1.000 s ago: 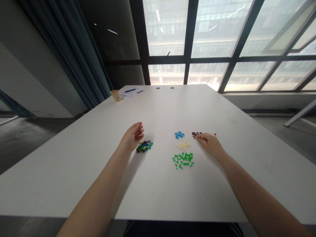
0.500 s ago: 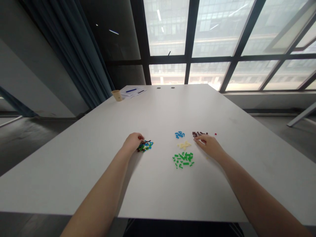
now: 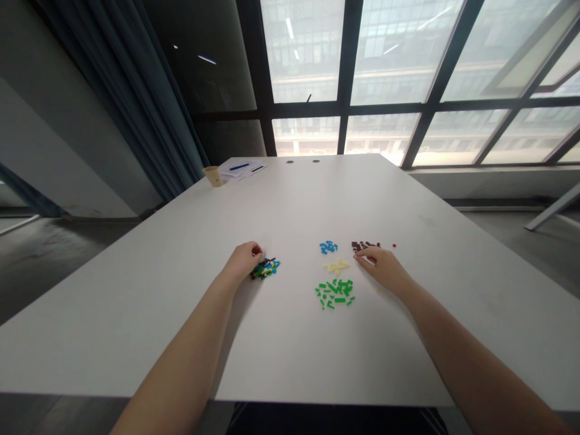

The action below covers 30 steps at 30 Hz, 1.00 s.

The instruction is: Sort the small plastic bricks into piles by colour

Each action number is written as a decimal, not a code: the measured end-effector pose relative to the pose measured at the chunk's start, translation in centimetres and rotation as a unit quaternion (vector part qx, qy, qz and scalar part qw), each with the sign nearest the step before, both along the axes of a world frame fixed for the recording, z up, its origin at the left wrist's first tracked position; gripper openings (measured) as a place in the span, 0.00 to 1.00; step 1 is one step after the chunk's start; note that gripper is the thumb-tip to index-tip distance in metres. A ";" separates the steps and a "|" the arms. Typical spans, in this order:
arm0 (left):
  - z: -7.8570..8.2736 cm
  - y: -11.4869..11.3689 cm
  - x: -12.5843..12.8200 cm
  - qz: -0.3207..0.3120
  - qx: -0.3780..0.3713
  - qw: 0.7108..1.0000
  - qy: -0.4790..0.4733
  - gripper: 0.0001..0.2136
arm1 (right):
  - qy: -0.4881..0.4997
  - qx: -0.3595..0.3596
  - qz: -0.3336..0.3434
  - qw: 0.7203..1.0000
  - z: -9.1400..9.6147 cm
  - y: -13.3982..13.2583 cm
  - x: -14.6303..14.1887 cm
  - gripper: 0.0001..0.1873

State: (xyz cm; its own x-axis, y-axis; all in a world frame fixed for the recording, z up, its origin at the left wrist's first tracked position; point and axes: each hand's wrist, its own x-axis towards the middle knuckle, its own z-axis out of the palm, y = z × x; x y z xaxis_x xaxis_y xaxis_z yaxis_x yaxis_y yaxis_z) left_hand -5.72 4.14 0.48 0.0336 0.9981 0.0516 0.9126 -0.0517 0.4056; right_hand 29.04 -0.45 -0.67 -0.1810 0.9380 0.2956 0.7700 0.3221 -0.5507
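Note:
My left hand (image 3: 243,260) rests on the white table (image 3: 290,205) with its fingers curled down onto the left edge of a mixed pile of small coloured pieces (image 3: 266,268). My right hand (image 3: 384,266) lies on the table, fingertips pinched together beside a brown pile (image 3: 361,246). Between the hands lie a blue pile (image 3: 328,246), a pale yellow pile (image 3: 337,265) and a green pile (image 3: 336,292). A single red piece (image 3: 394,245) lies right of the brown pile. What either hand's fingers hold is too small to see.
A paper cup (image 3: 213,176) and papers with a blue pen (image 3: 240,168) sit at the table's far left corner. Large windows stand beyond the table, a dark curtain (image 3: 136,103) hangs at the left.
My left hand has dropped from above the table onto the mixed pile and curled its fingers. My right hand has drawn back slightly from the brown pile.

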 end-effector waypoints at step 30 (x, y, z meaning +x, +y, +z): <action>-0.7 -4.6 9.0 -0.167 -0.129 0.859 -0.467 0.07 | -0.015 -0.017 0.009 1.000 0.9 -0.6 -0.8 0.12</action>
State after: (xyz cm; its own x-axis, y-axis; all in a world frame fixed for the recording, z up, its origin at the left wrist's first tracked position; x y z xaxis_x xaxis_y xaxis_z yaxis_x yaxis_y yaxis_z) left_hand 3.26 -0.42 -0.22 0.3847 0.9230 -0.0105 0.1343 -0.0447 0.9899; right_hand 28.24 -1.07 0.19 -0.2059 0.9440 0.2577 0.7810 0.3172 -0.5379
